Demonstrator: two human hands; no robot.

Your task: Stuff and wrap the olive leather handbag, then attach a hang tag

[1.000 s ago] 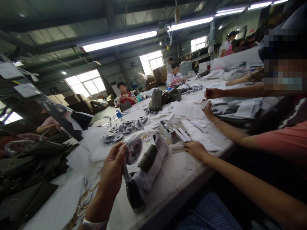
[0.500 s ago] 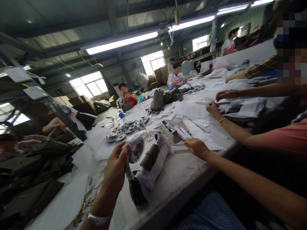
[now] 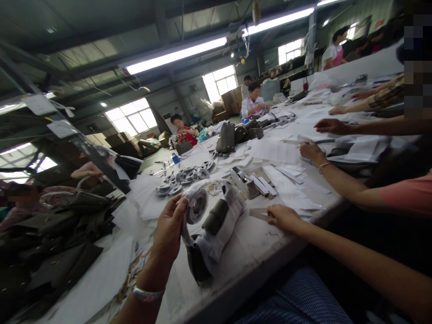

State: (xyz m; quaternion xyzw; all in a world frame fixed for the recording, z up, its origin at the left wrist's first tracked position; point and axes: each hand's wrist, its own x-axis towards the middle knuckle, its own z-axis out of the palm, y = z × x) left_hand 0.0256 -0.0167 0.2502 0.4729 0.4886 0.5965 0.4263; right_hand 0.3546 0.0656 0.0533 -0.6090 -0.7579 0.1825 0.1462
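My left hand (image 3: 169, 228) is closed on the clear-and-white wrapping around a round metal fitting (image 3: 197, 205) of a dark handbag (image 3: 197, 265). The bag lies on the white table (image 3: 249, 252), bundled in white paper (image 3: 219, 234), with its dark rolled handle (image 3: 216, 217) showing. My right hand (image 3: 282, 216) lies low on the table to the right of the bag. Its fingers are stretched out, with the tips on the end of a pale strip (image 3: 258, 213). A grey tape dispenser (image 3: 243, 182) stands just beyond that strip.
Several tape rolls (image 3: 184, 176) lie mid-table beside loose paper sheets (image 3: 273, 150) and card strips (image 3: 266, 185). Dark bags (image 3: 64, 225) are piled at the left. A co-worker's hands (image 3: 312, 150) work at my right. More people sit along the far end (image 3: 254, 102).
The view has shifted slightly. My left hand keeps its hold on the wrapped bag. My right hand has stayed by the pale strip, and the co-worker's hands have moved a little apart.
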